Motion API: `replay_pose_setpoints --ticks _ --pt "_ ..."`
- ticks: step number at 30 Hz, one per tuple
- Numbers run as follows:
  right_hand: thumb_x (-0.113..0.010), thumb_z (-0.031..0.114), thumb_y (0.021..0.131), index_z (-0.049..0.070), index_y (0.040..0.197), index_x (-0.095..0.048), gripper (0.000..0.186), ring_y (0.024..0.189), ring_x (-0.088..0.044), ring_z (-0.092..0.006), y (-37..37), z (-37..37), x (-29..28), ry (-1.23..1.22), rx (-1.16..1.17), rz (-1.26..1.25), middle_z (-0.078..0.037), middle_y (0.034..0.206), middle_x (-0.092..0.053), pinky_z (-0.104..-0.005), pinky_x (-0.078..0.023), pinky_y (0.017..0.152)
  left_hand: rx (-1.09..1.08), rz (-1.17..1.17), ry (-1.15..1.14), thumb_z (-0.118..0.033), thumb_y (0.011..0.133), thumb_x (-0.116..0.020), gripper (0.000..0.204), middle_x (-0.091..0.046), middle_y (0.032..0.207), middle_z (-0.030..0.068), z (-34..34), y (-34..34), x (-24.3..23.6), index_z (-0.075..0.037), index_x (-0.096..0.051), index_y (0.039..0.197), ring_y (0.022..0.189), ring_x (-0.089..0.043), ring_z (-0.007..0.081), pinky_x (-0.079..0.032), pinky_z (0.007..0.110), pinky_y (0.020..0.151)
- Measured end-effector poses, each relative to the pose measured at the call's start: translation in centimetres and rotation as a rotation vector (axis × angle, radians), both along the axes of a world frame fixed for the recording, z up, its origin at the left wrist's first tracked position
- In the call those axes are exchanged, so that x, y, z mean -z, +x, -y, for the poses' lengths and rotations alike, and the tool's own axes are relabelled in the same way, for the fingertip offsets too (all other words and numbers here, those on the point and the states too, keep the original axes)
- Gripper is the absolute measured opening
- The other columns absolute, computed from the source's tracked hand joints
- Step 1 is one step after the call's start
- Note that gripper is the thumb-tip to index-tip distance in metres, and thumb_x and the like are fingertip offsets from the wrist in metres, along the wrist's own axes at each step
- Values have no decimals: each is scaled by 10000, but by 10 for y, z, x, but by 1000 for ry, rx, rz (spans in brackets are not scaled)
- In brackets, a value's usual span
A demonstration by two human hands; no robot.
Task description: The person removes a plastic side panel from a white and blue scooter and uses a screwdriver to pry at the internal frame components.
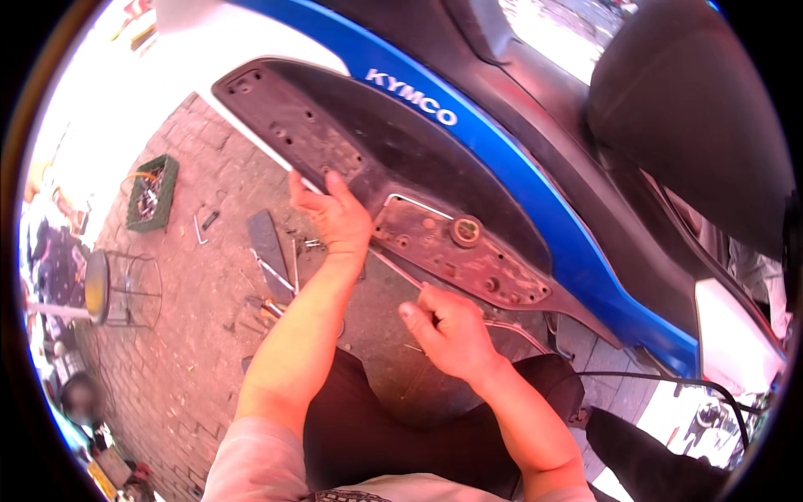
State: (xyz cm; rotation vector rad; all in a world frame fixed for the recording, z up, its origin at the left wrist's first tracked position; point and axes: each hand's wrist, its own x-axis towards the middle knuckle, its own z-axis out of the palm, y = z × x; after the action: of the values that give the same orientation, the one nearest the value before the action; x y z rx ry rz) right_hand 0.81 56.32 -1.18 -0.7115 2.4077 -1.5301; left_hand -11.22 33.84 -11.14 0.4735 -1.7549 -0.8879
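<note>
A scooter with a blue side panel [535, 184] stands across the view, its dark footboard [293, 117] facing me, dusty, with several holes. My left hand [335, 217] grips the footboard's lower edge, thumb on top. My right hand [452, 330] is closed round a thin metal rod tool [397, 269]; its far end reaches the footboard's underside near my left wrist. The fist hides the tool's handle. On the rear part of the footboard lie an L-shaped hex key [418, 204] and a tape-like ring [466, 232].
On the brick paving to the left stand a green basket [168, 188] of small parts and a round stool [97, 286]. A dark flat strip [269, 243], another hex key [199, 230] and several tools lie nearer. A black cable [677, 378] runs at the right, below the seat [694, 125].
</note>
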Motion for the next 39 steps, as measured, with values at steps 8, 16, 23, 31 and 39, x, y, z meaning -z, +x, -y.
replay_pose_setpoints --ticks 8,16,23,31,39 --pt "-804 168 838 -13 1166 -630 413 1041 -651 -318 -80 164 -99 96 11 -627 -168 1127 -657 -426 -532 931 -35 71 63 -241 975 -709 666 -379 1341 210 24 22 18 -71 -308 1478 1279 -437 375 -398 469 1079" --pt "-859 209 795 97 1425 -545 713 1331 -541 -368 -139 270 -125 283 -158 -1005 -173 1440 -564 -451 -441 1142 462 -326 1051 -409 1070 -581 538 -553 1159 114 47 35 -13 -38 -387 1407 1056 -591 204 -490 363 944" --pt "-804 207 811 77 1345 -598 587 1234 -624 -340 -142 285 -138 436 -110 -1030 -134 1379 -618 -430 -519 1039 628 45 962 -662 868 -751 1140 -524 1403 223 83 34 -41 -62 -162 1639 1245 -564 299 -444 409 1068" --pt "-825 224 753 85 1296 -626 594 1088 -689 -314 -137 294 -152 610 -148 -1194 -107 1283 -666 -402 -577 909 801 -282 1255 -489 833 -857 1105 -512 1423 182 104 23 -60 -52 -232 1634 1344 -500 274 -382 411 1136" --pt "-849 257 733 49 1223 -632 575 974 -701 -275 -135 294 -150 764 -162 -1401 -109 1160 -680 -391 -587 794 904 -380 1302 -402 846 -862 1001 -532 1399 159 114 49 -104 4 -312 1577 1325 -514 257 -381 395 1132"
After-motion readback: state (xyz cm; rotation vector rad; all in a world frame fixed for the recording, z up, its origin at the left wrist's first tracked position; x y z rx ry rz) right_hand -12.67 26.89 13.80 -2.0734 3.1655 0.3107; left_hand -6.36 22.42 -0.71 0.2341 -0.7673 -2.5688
